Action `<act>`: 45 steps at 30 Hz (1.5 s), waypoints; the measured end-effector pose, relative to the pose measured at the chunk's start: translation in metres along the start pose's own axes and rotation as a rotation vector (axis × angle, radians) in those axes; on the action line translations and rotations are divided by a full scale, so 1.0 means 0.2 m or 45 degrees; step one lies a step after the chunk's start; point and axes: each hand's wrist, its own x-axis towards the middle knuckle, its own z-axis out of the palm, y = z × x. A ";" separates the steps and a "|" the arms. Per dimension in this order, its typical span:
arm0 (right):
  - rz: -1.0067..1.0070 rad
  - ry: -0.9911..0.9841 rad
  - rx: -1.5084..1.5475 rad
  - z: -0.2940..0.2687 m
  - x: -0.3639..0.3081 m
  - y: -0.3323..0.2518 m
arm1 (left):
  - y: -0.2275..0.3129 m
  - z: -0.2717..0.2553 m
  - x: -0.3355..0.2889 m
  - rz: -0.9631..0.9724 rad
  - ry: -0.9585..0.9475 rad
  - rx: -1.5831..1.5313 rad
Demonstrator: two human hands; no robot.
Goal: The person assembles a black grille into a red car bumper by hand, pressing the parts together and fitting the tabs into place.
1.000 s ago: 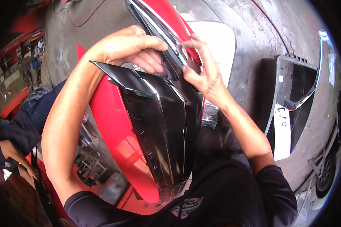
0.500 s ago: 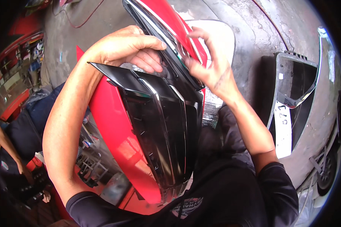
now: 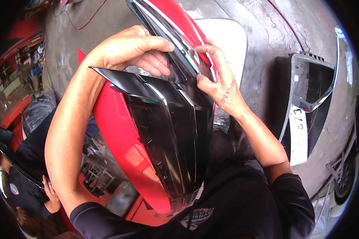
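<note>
A red car bumper with a glossy black grille stands in front of me, running from lower middle to the top. My left hand reaches over the grille's pointed upper corner. Its thumb lies against the black trim, and its fingers curl below in the opening. On the other side, my right hand closes round the bumper's edge. Its thumb presses the end of a chrome-lined strip while the fingertips touch the red side. What lies beneath both sets of fingers is partly hidden.
A grey-black grille frame with a white plate lies on the floor at right. Behind the bumper is a white panel. At left another person's hand rests by a dark curved part. A wheel shows far right.
My right hand has come in from above the trim and closed on the bumper's edge. My left hand has stayed put. The person at left has shifted, and a dark curved part now shows there.
</note>
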 end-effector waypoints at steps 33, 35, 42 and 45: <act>-0.326 0.040 -0.015 -0.14 0.08 0.04 | 0.02 -0.03 0.02 -0.033 -0.032 -0.059; -0.224 -0.089 -0.045 -0.09 -0.02 0.02 | 0.02 -0.01 -0.02 -0.057 -0.014 -0.078; -0.380 -0.033 -0.113 0.02 0.13 0.00 | 0.03 -0.01 -0.01 -0.062 -0.037 -0.047; -0.560 -0.062 -0.196 0.02 0.12 0.00 | 0.04 -0.05 -0.02 -0.092 -0.112 -0.090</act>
